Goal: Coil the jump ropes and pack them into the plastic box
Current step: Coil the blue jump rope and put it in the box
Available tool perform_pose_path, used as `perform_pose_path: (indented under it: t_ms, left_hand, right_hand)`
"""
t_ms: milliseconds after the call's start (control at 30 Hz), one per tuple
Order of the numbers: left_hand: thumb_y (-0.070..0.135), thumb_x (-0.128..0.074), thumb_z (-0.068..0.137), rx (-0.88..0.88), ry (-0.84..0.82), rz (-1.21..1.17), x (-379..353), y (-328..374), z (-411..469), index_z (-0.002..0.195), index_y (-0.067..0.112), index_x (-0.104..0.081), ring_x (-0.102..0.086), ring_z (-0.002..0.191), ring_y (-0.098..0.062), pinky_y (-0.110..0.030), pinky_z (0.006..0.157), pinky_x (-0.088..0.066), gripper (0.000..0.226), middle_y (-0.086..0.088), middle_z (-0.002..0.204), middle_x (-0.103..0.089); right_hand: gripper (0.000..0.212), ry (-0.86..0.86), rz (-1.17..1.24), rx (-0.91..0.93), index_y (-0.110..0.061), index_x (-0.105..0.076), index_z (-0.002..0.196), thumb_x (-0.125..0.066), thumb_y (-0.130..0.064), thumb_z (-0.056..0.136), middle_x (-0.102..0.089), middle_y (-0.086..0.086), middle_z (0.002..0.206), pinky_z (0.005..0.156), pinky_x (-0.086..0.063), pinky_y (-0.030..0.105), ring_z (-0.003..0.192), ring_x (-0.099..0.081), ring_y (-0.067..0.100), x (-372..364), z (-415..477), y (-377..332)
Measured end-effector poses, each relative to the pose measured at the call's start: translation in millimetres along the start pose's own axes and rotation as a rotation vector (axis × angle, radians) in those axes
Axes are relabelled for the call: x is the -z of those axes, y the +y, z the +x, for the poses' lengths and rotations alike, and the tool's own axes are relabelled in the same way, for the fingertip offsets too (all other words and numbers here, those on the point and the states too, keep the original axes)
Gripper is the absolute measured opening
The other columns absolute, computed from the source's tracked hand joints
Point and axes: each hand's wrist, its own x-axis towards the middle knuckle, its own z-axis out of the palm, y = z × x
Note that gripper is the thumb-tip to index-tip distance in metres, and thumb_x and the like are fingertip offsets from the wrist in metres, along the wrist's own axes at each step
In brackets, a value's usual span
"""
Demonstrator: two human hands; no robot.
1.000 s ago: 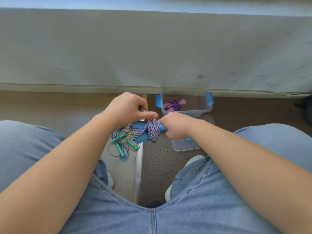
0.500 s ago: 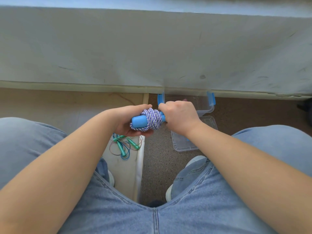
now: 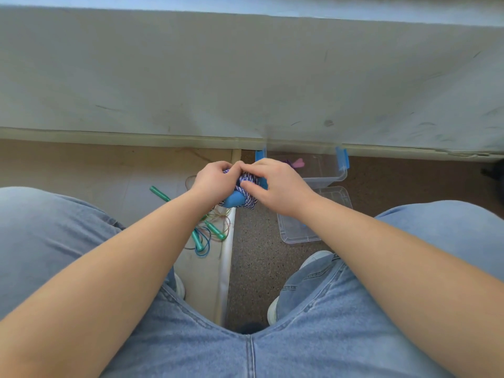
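Starting at the left edge of the floor, there's a denim-covered knee [image 3: 54, 241], and past it, on the pale floor panel, the green-handled jump ropes [image 3: 197, 241] lie in a loose, uncoiled tangle. They sit right against the white strip [image 3: 227, 268] that splits the pale floor from the dark speckled floor, and one green handle [image 3: 159, 192] is flung out to the left. Above that tangle, and off the floor, comes the left hand [image 3: 214, 181], its fingers curled over the top of the bundle and gripping it. And here's the thing itself, the blue jump rope [image 3: 249, 201], its blue-and-white cord wound tight round its blue handles [image 3: 234, 200] and held in the air between both hands, over the strip. The right hand [image 3: 278, 188] grips it from the other side, fingers curled and meeting the left hand's fingertips on top, thumb pressed flat across the wound cord. Just beyond the knuckles, at the far edge of the dark floor against the wall, stands the clear plastic box [image 3: 324, 179] with its blue latches [image 3: 343, 159] up. A pink and purple rope [image 3: 296, 162] lies inside. The clear lid [image 3: 335, 197] lies flat on the floor, nearer the person than the box and partly under the right wrist.
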Motion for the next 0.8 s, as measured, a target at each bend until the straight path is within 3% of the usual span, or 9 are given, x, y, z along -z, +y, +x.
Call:
perform_pose_path:
  t_ms: [133, 267, 367, 433, 533, 600, 800]
  left_hand:
    - [0.054, -0.046, 0.094, 0.024, 0.02, -0.054, -2.9, 0.0, 0.3, 0.103, 0.025, -0.069, -0.067, 0.08, -0.019, -0.028, 0.064, -0.048, 0.038, -0.001, 0.091, -0.071]
    - [0.052, -0.052, 0.096, 0.195, -0.135, -0.593, 2.8, 2.9, 1.4, 0.113, 0.013, -0.064, -0.074, 0.082, -0.025, -0.034, 0.067, -0.059, 0.044, -0.013, 0.099, -0.074]
    - [0.027, -0.059, 0.097, 0.135, -0.271, -0.76, 5.3, 3.9, -2.7, 0.119, 0.007, -0.063, -0.071, 0.077, -0.022, -0.029, 0.067, -0.058, 0.03, -0.015, 0.101, -0.072]
    - [0.011, -0.058, 0.095, 0.073, -0.333, -0.859, 5.4, 4.5, -6.2, 0.122, 0.004, -0.063, -0.07, 0.08, -0.021, -0.027, 0.069, -0.057, 0.028, -0.014, 0.1, -0.071]
    - [0.002, -0.06, 0.092, 0.024, -0.368, -0.917, 5.2, 3.3, -9.0, 0.122, 0.004, -0.064, -0.071, 0.082, -0.02, -0.026, 0.072, -0.057, 0.03, -0.013, 0.101, -0.072]
    - [-0.001, -0.061, 0.092, 0.03, -0.345, -0.927, 4.1, 2.1, -9.1, 0.125, 0.003, -0.061, -0.071, 0.084, -0.021, -0.025, 0.071, -0.058, 0.034, -0.015, 0.105, -0.071]
    - [-0.007, -0.066, 0.087, 0.048, -0.206, -0.889, 0.9, 4.6, -8.7, 0.126, 0.0, -0.059, -0.071, 0.091, -0.025, -0.029, 0.077, -0.058, 0.041, -0.018, 0.118, -0.066]
  right_hand:
    - [0.044, 0.012, 0.001, -0.032, -0.033, -0.058, 0.139, -0.059, -0.038, 0.096, -0.064, -0.004, 0.116, 0.094, -0.05, 0.039, 0.108, -0.057, 0.013, 2.2, 0.2, -0.9]
    - [0.036, 0.053, 0.002, -0.091, -0.024, -0.063, 0.135, -0.055, -0.019, 0.1, -0.058, 0.003, 0.121, 0.099, -0.045, 0.032, 0.113, -0.055, 0.017, 0.8, 2.5, 3.5]
    - [0.034, 0.137, 0.059, -0.114, -0.019, -0.066, 0.132, -0.053, -0.016, 0.101, -0.057, 0.007, 0.124, 0.104, -0.04, 0.032, 0.118, -0.052, 0.024, 1.7, 5.2, 6.1]
    - [0.034, 0.159, 0.064, -0.134, -0.02, -0.066, 0.131, -0.054, -0.024, 0.1, -0.057, 0.005, 0.126, 0.106, -0.037, 0.031, 0.121, -0.05, 0.025, 3.9, 6.9, 4.1]
    - [0.039, 0.148, 0.054, -0.152, -0.018, -0.068, 0.128, -0.061, -0.04, 0.096, -0.057, -0.001, 0.127, 0.095, -0.029, 0.012, 0.12, -0.052, 0.014, 10.3, 6.7, 1.8]
    - [0.033, 0.16, 0.057, -0.144, -0.016, -0.07, 0.12, -0.066, -0.037, 0.094, -0.058, -0.002, 0.125, 0.082, -0.021, -0.004, 0.114, -0.053, 0.009, 14.2, 6.4, 2.0]
    - [0.019, 0.121, 0.103, -0.165, -0.019, -0.074, 0.102, -0.069, -0.034, 0.093, -0.051, -0.004, 0.127, 0.08, -0.01, -0.012, 0.11, -0.044, 0.001, 18.8, 4.6, 4.1]
